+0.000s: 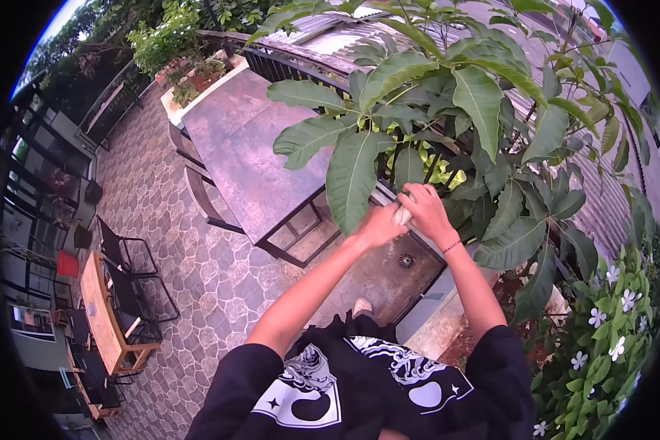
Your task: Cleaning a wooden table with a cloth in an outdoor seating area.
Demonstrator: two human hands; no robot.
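Both of my hands meet under a plant's broad green leaves (pixel 353 179). Between them is a small pale, ridged bundle (pixel 401 215), perhaps cord or cloth; most of it is covered by fingers. My left hand (pixel 379 224) grips it from the left, partly hidden by a large hanging leaf. Over its top and right side curl the fingers of my right hand (pixel 426 208), with a thin dark bracelet (pixel 452 246) at the wrist. Just behind the hands are a low ledge and the dark bars of a railing (pixel 432 168).
A stone-topped table (pixel 253 143) stands ahead-left, with two chairs (pixel 209 198) along its far side. A floor drain (pixel 406 260) lies below my hands. White-flowered shrubs (pixel 599 341) grow at right. A wooden table (pixel 102 313) and black chairs (pixel 137 264) stand far left on stone-patterned paving (pixel 214 286).
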